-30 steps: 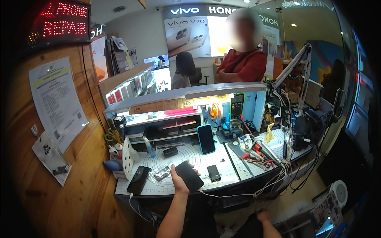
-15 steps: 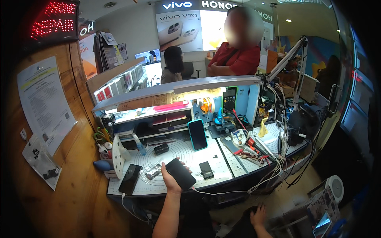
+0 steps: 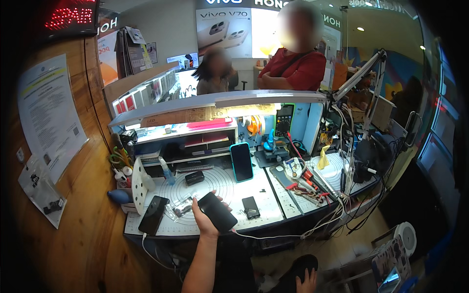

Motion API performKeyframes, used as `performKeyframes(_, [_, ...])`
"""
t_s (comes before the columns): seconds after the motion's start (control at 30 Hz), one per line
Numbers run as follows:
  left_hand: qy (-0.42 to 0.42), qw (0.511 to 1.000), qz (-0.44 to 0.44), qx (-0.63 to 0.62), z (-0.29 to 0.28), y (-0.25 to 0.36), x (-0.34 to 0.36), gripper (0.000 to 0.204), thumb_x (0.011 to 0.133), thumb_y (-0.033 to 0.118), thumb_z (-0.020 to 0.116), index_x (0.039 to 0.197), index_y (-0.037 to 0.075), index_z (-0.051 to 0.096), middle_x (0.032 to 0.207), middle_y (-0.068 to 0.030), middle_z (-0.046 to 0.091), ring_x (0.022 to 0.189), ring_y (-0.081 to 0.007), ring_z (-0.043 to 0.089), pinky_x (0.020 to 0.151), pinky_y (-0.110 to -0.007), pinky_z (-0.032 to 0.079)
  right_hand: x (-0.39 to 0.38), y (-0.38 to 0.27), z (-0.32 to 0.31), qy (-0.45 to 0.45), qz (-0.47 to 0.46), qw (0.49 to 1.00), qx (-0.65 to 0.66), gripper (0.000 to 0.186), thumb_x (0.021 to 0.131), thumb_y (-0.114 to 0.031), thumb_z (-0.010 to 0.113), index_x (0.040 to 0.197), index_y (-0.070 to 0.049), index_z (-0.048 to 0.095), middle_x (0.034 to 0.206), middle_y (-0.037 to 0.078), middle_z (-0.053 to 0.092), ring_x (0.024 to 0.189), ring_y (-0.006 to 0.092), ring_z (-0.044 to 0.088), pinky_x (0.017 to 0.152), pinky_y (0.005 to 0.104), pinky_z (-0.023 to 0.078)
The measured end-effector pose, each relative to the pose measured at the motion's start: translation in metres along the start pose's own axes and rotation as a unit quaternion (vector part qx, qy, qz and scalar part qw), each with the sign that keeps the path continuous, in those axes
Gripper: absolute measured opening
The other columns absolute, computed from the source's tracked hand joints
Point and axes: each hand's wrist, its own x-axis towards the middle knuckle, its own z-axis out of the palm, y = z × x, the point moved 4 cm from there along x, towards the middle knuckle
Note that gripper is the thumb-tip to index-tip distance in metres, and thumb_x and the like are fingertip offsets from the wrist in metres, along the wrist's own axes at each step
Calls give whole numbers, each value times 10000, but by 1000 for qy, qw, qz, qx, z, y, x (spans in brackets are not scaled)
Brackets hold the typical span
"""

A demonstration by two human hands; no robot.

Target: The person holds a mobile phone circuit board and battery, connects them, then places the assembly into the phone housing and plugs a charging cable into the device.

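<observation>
My left hand (image 3: 206, 223) is wrapped round a black smartphone (image 3: 218, 211), holding it tilted above the front of the work mat (image 3: 266, 227). A white cable (image 3: 273, 236) runs to the phone's lower right end. Low on the right, my right hand (image 3: 307, 282) lies on my dark-clad knee with its fingers apart, holding nothing. Left of the held phone, another dark phone (image 3: 154, 215) lies with a white cable at its near end. Small clear plastic bags (image 3: 180, 207) are between the two phones. A flat black rectangular piece (image 3: 251, 208) lies to the right.
A teal-cased phone (image 3: 242, 162) leans upright at the back. Nearby are a black case (image 3: 194, 178), a spray bottle (image 3: 166, 172), a microscope-like blue tool (image 3: 269, 143) and a multimeter (image 3: 284, 120). Pliers and screwdrivers (image 3: 312, 188) crowd the right. Two people stand or sit beyond the counter.
The whole view has shifted slightly. My left hand keeps the phone in nearly the same place over the mat. Beyond the counter, the dark-haired person has turned their head.
</observation>
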Motion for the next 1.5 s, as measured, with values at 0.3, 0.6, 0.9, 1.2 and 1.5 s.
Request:
performKeyframes(0.3, [3, 1000, -2, -2, 3, 0, 1, 726, 1024, 634, 297, 1283, 2, 541, 920, -126, 630, 746, -282, 651, 682, -461, 567, 28, -4, 3, -23, 12, 1000, 0, 667, 936, -400, 657, 1494, -82, 479, 1562, 283, 380, 1367, 512, 421, 1121, 551, 385])
performKeyframes(0.6, [-3, 1000, 0, -5, -7, 5, 0, 732, 1015, 660, 321, 1290, 21, 547, 946, -125, 629, 761, -296, 654, 715, -479, 563, 31, -5, 5, -120, 112, 984, 64, 713, 910, -389, 661, 1506, -49, 471, 1625, 268, 275, 1504, 475, 232, 1199, 550, 268])
performKeyframes(0.9, [-7, 1000, 7, -3, 1, 4, -3, 711, 1024, 630, 315, 1275, 6, 547, 922, -111, 626, 754, -287, 658, 714, -470, 566, 28, 11, 18, -81, 84, 991, 65, 718, 878, -397, 692, 1491, -73, 503, 1615, 256, 301, 1492, 478, 252, 1176, 562, 300])
performKeyframes(1.2, [8, 1000, -16, 1, 2, -11, 4, 716, 1024, 641, 316, 1263, 18, 574, 912, -95, 641, 727, -273, 659, 684, -465, 567, 20, 22, 18, -67, 97, 990, 72, 734, 886, -432, 682, 1509, -98, 485, 1625, 248, 284, 1487, 498, 247, 1171, 576, 298])
performKeyframes(1.5, [-31, 998, 21, 53, -5, 6, 2, 664, 1026, 615, 351, 1291, 50, 575, 955, -75, 627, 782, -261, 622, 707, -437, 534, 69, 20, 34, -170, 135, 976, 9, 871, 867, -605, 644, 1600, -248, 337, 1682, 224, 147, 1486, 540, 219, 1189, 608, 260])
